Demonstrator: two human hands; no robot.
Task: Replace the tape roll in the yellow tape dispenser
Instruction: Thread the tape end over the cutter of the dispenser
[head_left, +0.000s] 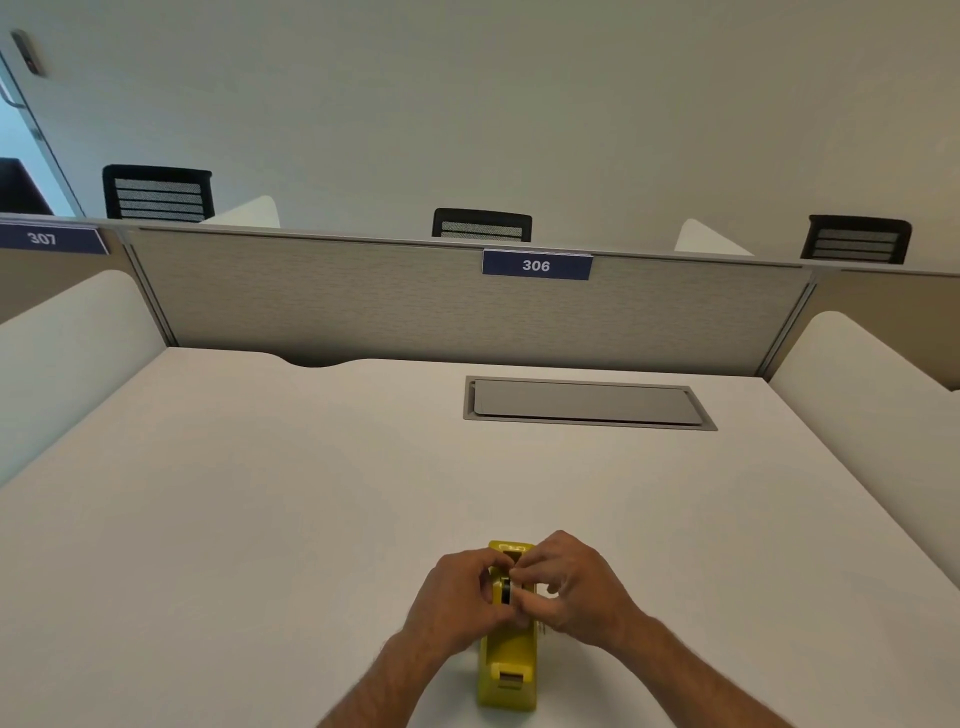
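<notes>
White desk (260, 519): both hands' grip pinching tape roll (505, 592) in yellow dispenser (508, 670), L hand (457, 597), R hand (574, 584).

a white table (260, 493) carries a closed grey rectangular cable hatch (584, 402); behind it, a grey fabric partition (363, 301) bears a blue "306" sign (536, 265).

Left grip (460, 597), right grip (569, 587), both pinched.

Yellow tape dispenser (508, 670) upright on white desk at 6 o'clock, lengthwise; dark tape roll (505, 592) seated mid-body.
</notes>
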